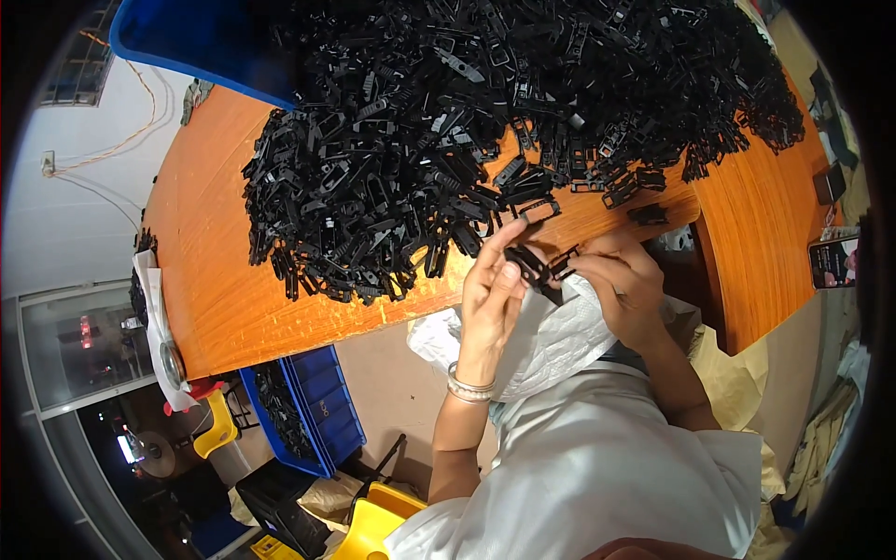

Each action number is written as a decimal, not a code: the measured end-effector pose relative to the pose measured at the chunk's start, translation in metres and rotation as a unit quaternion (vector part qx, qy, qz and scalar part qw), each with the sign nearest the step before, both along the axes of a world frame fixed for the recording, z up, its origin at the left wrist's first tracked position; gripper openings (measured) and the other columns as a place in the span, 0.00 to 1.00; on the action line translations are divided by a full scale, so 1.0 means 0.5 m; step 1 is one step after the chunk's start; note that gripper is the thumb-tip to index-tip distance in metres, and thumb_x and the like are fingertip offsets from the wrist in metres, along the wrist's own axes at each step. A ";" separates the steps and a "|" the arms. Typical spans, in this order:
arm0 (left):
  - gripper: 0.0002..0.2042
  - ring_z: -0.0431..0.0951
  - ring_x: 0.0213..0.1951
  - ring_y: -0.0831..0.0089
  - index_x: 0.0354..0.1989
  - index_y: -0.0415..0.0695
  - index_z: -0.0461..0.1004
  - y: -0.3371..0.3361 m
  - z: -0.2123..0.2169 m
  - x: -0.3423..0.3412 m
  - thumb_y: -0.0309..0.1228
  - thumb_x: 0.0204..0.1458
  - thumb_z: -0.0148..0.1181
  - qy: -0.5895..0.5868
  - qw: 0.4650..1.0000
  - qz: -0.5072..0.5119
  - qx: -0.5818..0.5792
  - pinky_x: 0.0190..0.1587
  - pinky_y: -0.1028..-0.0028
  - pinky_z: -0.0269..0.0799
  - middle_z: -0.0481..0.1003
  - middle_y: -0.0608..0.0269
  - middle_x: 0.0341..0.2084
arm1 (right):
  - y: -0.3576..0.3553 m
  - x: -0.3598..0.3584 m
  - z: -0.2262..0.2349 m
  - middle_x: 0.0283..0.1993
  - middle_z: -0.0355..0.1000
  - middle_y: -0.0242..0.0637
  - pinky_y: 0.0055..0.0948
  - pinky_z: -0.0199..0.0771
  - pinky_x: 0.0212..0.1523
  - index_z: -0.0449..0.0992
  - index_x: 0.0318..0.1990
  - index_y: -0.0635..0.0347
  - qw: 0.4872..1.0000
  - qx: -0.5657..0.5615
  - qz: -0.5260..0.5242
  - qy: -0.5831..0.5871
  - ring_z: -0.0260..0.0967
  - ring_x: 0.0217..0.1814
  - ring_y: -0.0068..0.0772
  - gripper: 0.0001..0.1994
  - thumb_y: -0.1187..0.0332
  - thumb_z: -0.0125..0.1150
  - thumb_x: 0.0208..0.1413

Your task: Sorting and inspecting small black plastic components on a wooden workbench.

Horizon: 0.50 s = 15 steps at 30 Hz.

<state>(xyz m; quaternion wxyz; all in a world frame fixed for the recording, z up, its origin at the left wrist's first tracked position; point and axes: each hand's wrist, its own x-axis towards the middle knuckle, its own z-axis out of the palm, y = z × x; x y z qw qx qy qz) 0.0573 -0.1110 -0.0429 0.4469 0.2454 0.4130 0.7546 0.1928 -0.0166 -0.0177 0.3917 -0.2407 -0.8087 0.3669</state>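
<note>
My left hand (489, 303) is closed on a black plastic part (530, 267), pinched between thumb and fingers. My right hand (632, 287) pinches a smaller black plastic frame (565, 263), its end close against the other part; whether the two are joined I cannot tell. Both hands are just off the table's near edge, above a white woven sack (565, 327) over my lap. Beyond them, a big heap of loose black plastic parts (392, 177) covers much of the orange-brown wooden table (215, 280). A single black part (648, 216) lies near the edge by my right hand.
A blue bin (187, 42) stands at the heap's far left. Below the table, another blue crate (322, 411) holds black parts, near a yellow chair (383, 523). A phone (833, 262) is at the right. Brown paper sacks (733, 378) stand beside me.
</note>
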 end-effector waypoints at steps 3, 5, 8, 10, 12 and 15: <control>0.22 0.69 0.15 0.69 0.56 0.31 0.53 -0.002 0.026 -0.004 0.33 0.58 0.40 -0.222 0.965 -0.140 -0.015 0.14 0.78 0.64 0.69 0.55 0.33 | 0.007 0.006 0.005 0.28 0.66 0.33 0.27 0.67 0.29 0.75 0.31 0.58 0.998 0.022 0.049 -0.035 0.66 0.30 0.32 0.09 0.77 0.58 0.37; 0.21 0.67 0.13 0.71 0.56 0.30 0.53 0.000 0.028 -0.003 0.32 0.58 0.39 -0.241 0.955 -0.167 -0.054 0.11 0.80 0.60 0.70 0.52 0.29 | 0.013 0.002 0.005 0.31 0.67 0.32 0.28 0.67 0.31 0.76 0.30 0.55 0.989 0.123 0.083 -0.023 0.66 0.35 0.34 0.09 0.75 0.57 0.37; 0.20 0.63 0.09 0.74 0.54 0.30 0.55 0.012 0.057 0.003 0.31 0.57 0.39 -0.239 0.951 -0.145 -0.132 0.07 0.82 0.54 0.70 0.50 0.24 | 0.006 0.001 0.003 0.35 0.67 0.32 0.30 0.66 0.35 0.76 0.30 0.53 0.980 0.156 0.107 -0.056 0.65 0.39 0.36 0.09 0.75 0.56 0.38; 0.20 0.61 0.07 0.76 0.53 0.29 0.57 0.012 0.058 0.001 0.31 0.57 0.39 -0.236 0.949 -0.123 -0.172 0.06 0.83 0.52 0.70 0.49 0.22 | 0.002 -0.003 0.008 0.35 0.67 0.33 0.32 0.66 0.37 0.76 0.30 0.54 0.979 0.156 0.114 -0.071 0.65 0.40 0.37 0.09 0.74 0.57 0.37; 0.18 0.59 0.05 0.77 0.51 0.29 0.60 0.008 0.050 -0.003 0.31 0.57 0.39 -0.172 0.957 -0.165 -0.167 0.05 0.84 0.49 0.70 0.48 0.19 | 0.001 -0.007 0.018 0.35 0.67 0.34 0.33 0.65 0.38 0.77 0.29 0.54 0.977 0.156 0.120 -0.086 0.65 0.40 0.38 0.08 0.73 0.58 0.36; 0.17 0.58 0.04 0.78 0.49 0.30 0.62 0.009 0.051 0.002 0.31 0.58 0.38 -0.166 0.948 -0.141 -0.231 0.04 0.84 0.48 0.68 0.49 0.14 | 0.007 -0.006 0.024 0.36 0.67 0.36 0.33 0.64 0.42 0.76 0.29 0.57 0.981 0.115 0.131 -0.090 0.64 0.42 0.39 0.08 0.73 0.58 0.36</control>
